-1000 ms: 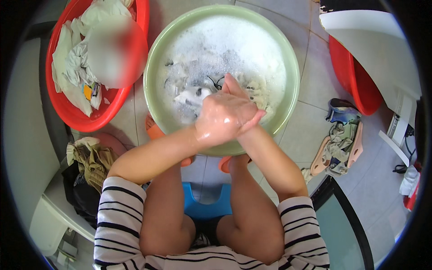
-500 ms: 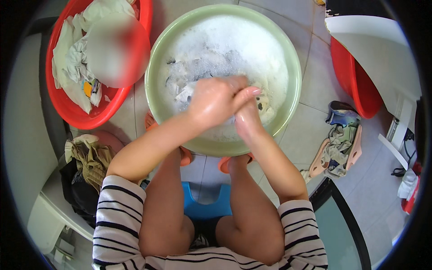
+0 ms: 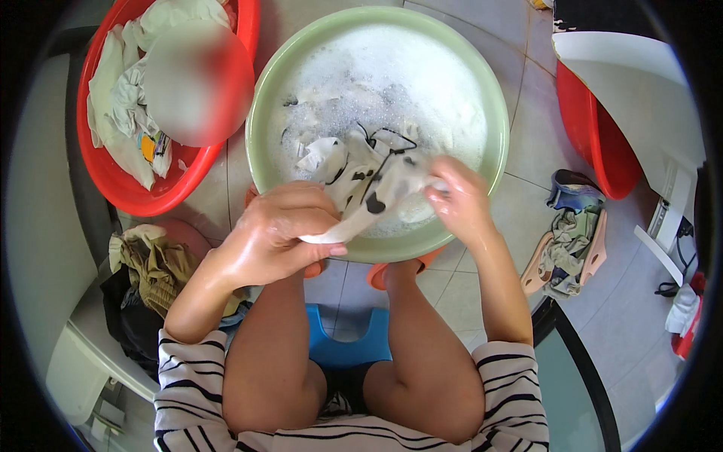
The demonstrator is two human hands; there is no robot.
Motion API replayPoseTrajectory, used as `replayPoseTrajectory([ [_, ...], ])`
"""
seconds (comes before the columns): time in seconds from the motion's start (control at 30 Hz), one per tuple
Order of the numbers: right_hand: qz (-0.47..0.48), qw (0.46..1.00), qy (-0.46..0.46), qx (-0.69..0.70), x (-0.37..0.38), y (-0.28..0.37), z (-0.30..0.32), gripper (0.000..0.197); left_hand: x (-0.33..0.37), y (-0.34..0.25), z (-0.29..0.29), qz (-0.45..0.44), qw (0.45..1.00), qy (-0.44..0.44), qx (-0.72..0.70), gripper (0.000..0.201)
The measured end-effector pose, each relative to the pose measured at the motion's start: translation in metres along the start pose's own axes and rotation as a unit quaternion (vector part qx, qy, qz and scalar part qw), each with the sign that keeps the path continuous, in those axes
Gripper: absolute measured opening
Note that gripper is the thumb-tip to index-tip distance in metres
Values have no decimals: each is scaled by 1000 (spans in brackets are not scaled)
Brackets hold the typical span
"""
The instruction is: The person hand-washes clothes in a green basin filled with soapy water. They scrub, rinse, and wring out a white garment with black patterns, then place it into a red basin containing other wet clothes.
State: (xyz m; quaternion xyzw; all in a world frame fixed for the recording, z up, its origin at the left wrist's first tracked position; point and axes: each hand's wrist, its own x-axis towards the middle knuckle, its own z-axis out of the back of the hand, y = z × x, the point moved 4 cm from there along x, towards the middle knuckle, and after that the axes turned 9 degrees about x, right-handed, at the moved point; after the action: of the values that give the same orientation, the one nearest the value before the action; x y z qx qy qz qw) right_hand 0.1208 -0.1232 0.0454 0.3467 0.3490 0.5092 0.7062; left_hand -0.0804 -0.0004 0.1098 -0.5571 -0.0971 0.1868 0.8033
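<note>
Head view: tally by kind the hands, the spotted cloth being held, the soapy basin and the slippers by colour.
Left hand and right hand: 2
Spotted cloth: 1
Green basin: 1
Orange slippers: 2
Pink slippers: 2
Total: 8

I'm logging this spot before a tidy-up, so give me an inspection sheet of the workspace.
Surface: grey tiled floor.
Job's things: pale green basin, with white suds inside; wet white cloth with black patches, partly lifted.
Clutter: pink slippers, at the right, with crumpled fabric on them; brown garment, at the left.
Hands: left hand holds the cloth's near edge; right hand grips it farther right.
Cables: what looks like a dark cable, near the right edge; its connection is unclear.
Surroundings: red basin with pale clothes, upper left; second red basin, upper right; blue plastic piece, apparently a stool, lower middle.
</note>
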Motion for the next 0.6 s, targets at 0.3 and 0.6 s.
replayPoseTrajectory([
  [0.3,-137,986,82,-43,-48,15,-27,28,1,20,-3,132,977,100,133,14],
  [0.6,-132,921,149,336,17,11,-27,39,18,47,-5,162,963,5,-217,15],
])
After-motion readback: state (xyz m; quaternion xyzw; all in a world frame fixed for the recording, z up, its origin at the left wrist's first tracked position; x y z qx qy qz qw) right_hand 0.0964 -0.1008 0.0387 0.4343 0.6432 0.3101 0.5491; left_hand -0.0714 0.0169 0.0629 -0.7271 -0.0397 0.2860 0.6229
